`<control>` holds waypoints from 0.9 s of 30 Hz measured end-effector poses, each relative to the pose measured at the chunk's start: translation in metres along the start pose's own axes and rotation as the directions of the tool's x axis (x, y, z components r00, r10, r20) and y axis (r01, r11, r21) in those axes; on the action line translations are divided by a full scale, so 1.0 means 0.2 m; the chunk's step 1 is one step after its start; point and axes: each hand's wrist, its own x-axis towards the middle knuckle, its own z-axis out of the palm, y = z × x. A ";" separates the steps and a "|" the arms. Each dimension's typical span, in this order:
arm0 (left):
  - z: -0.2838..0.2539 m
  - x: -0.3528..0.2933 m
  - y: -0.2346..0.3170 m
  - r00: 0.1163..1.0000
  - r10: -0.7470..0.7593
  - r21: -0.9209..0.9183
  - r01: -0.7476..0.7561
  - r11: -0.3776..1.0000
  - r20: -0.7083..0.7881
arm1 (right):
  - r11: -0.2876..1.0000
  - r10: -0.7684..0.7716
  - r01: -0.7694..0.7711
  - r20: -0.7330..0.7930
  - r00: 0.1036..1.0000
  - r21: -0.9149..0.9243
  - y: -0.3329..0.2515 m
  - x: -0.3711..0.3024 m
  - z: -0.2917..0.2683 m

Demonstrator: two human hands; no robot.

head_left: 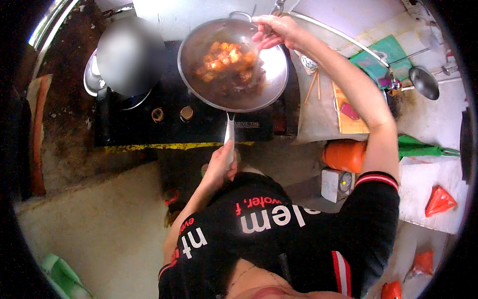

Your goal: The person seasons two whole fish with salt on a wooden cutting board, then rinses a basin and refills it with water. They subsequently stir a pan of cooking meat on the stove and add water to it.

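Observation:
A wide steel wok (199,92) sits on the black stove, holding glossy orange-brown cubes of food (226,57) in dark sauce. My left hand (221,162) is closed round the wok's long handle (229,130), near its end. Reaching over the far right rim, my right hand (279,32) has its fingers curled round what looks like the thin shaft of a spatula. Its lower part is blurred among the food on the right side of the wok, so the blade's shape cannot be made out.
Left of the wok, a large rounded pale shape (130,55) covers the other burner. Two knobs (186,113) sit on the black stove (134,132). At right are chopsticks (311,87), a wooden board (351,124), an orange bucket (343,154) and a hanging ladle (424,83).

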 end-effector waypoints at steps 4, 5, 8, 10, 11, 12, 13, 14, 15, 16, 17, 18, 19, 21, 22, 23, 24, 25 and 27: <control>-0.01 0.00 -0.01 1.000 0.007 -0.002 -0.007 1.000 0.024 | 0.985 0.151 -0.157 0.078 0.985 0.076 0.04 -0.03 0.06; 0.00 0.01 -0.01 1.000 0.002 0.012 -0.002 1.000 0.014 | 0.962 0.176 -0.175 0.014 0.984 0.207 0.09 0.00 0.10; 0.01 0.01 -0.01 1.000 -0.002 0.041 0.001 0.999 0.006 | 0.915 0.030 0.007 -0.085 0.996 0.403 0.17 0.01 0.24; 0.00 0.01 0.00 1.000 0.006 0.042 -0.007 0.999 0.028 | 0.897 -0.022 0.092 -0.165 0.986 0.431 0.18 0.06 0.32; 0.00 0.01 0.00 0.999 0.004 0.041 -0.005 0.999 0.033 | 0.901 -0.079 0.153 -0.192 0.978 0.406 0.17 0.08 0.32; 0.01 0.01 0.00 0.999 0.001 0.041 -0.003 0.999 0.039 | 0.920 -0.072 0.137 -0.186 0.980 0.368 0.15 0.09 0.29; 0.00 0.01 0.00 0.999 0.003 0.035 -0.004 0.999 0.034 | 0.936 -0.066 0.120 -0.168 0.984 0.331 0.11 0.10 0.27; -0.01 0.01 0.00 0.999 0.003 0.033 -0.004 0.999 0.035 | 0.951 -0.057 0.099 -0.150 0.987 0.292 0.06 0.11 0.25; -0.01 0.00 0.01 0.999 0.003 0.032 -0.004 0.999 0.037 | 0.975 -0.114 0.130 -0.096 0.989 0.182 0.01 0.08 0.18; -0.01 -0.01 0.01 0.999 0.006 0.024 -0.007 1.000 0.037 | 0.992 -0.096 0.099 -0.046 0.994 0.081 -0.05 0.04 0.13; -0.01 0.00 0.01 0.999 0.004 0.026 -0.005 1.000 0.042 | 0.997 -0.070 0.069 -0.009 0.998 -0.023 -0.11 0.00 0.07; -0.01 -0.01 0.00 0.999 0.002 0.028 -0.003 1.000 0.041 | 0.993 -0.015 0.017 0.018 1.000 -0.113 -0.15 -0.05 0.05; -0.01 -0.01 0.00 0.999 -0.001 0.032 0.000 0.999 0.047 | 0.984 0.043 -0.041 0.009 0.999 -0.173 -0.14 -0.06 0.05; -0.01 -0.01 0.00 0.999 -0.007 0.039 0.006 0.999 0.039 | 0.944 0.156 -0.154 -0.016 0.988 -0.290 -0.10 -0.05 0.05; -0.01 -0.01 0.00 0.999 -0.011 0.042 0.010 0.999 0.033 | 0.949 0.132 -0.128 -0.007 0.991 -0.289 -0.07 -0.06 0.06; 0.00 -0.01 0.00 0.999 -0.010 0.040 0.008 0.999 0.033 | 0.953 0.181 -0.182 -0.029 0.983 -0.242 -0.04 -0.02 0.08; 0.00 -0.02 0.00 0.999 -0.008 0.037 0.007 0.999 0.033 | 0.968 0.144 -0.157 -0.079 0.986 -0.196 -0.01 -0.01 0.12; 0.01 -0.02 0.00 0.999 -0.006 0.037 0.005 0.999 0.035 | 0.980 0.109 -0.129 -0.132 0.985 -0.151 0.02 -0.01 0.15; 0.01 -0.02 0.01 0.999 -0.006 0.044 0.004 0.999 0.045 | 0.996 0.011 -0.018 -0.075 0.997 -0.090 0.06 0.02 0.17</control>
